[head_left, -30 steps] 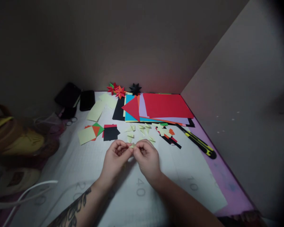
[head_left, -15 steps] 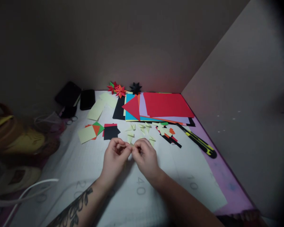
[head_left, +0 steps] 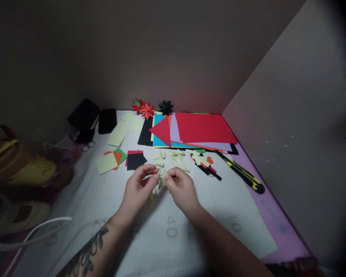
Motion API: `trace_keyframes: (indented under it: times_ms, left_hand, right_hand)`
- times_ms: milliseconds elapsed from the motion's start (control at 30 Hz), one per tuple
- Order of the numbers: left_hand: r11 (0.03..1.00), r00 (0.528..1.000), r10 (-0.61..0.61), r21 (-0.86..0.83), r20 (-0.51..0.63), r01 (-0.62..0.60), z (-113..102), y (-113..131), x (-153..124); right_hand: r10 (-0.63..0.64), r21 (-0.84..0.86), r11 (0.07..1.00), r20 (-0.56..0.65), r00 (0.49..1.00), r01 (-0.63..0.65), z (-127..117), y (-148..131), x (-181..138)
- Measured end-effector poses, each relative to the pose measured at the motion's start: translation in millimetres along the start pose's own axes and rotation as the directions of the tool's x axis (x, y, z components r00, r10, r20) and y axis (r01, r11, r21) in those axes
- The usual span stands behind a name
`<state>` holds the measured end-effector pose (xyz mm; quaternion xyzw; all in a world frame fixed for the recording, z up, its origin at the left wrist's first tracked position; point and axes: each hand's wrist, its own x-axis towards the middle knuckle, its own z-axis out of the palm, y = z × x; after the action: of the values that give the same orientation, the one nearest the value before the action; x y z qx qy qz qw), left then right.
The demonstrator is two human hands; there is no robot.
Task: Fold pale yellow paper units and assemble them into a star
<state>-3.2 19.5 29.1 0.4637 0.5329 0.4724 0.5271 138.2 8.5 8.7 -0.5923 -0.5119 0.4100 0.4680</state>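
A small folded pale-yellow paper piece (head_left: 162, 181) is between my two hands, above the white sheet. My right hand (head_left: 183, 189) is closed in a pinch on its right side. From the left, the thumb and forefinger of my left hand (head_left: 140, 187) pinch its edge, partly hiding it. Under my left hand's fingertips another pale folded bit (head_left: 153, 196) shows. Just beyond my hands lie several folded pale-yellow pieces (head_left: 177, 155). Small square papers (head_left: 106, 164) in pale yellow, orange and green lie to the left, next to black and red squares (head_left: 136, 161).
A black-and-yellow utility knife (head_left: 245, 175) lies at the right near paper scraps (head_left: 203, 159). Large coloured sheets (head_left: 206, 129) are stacked at the back, with paper stars (head_left: 147, 110) behind. A phone (head_left: 107, 121), scissors handles (head_left: 88, 146) and a white cable (head_left: 43, 225) are left.
My hands have drawn slightly apart, and the folded paper between them shows more now. A pale folded bit has come into sight under my left hand.
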Motion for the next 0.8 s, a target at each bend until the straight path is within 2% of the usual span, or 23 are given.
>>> trace_keyframes:
  times_ms: [67,167,400,600,800]
  left_hand:
    - [0.991,0.995,0.027,0.128,0.091,-0.038,2.4,-1.2,-2.3]
    - [0.965,0.987,0.062,0.244,0.145,-0.097,2.3,-3.3,-3.9]
    - [0.965,0.994,0.049,0.250,0.096,-0.072,-2.2,-5.3,-2.9]
    - [0.957,0.985,0.087,0.264,0.150,-0.125,-3.1,-4.4,-5.0]
    - [0.944,0.977,0.082,0.299,0.197,-0.139,-5.1,-0.7,-2.3]
  right_hand:
    - [-0.022,-0.044,0.999,0.002,1.000,0.022,2.0,-0.3,-1.9]
    - [-0.037,-0.075,0.996,0.014,0.999,0.038,4.0,-2.1,-4.4]
    - [0.052,0.117,0.991,0.093,0.994,-0.063,3.5,-4.8,-5.5]
    - [0.027,0.036,0.999,0.066,0.997,-0.030,5.6,-6.8,-4.8]
    - [0.127,0.061,0.989,0.150,0.981,-0.137,5.3,-3.2,-4.1]
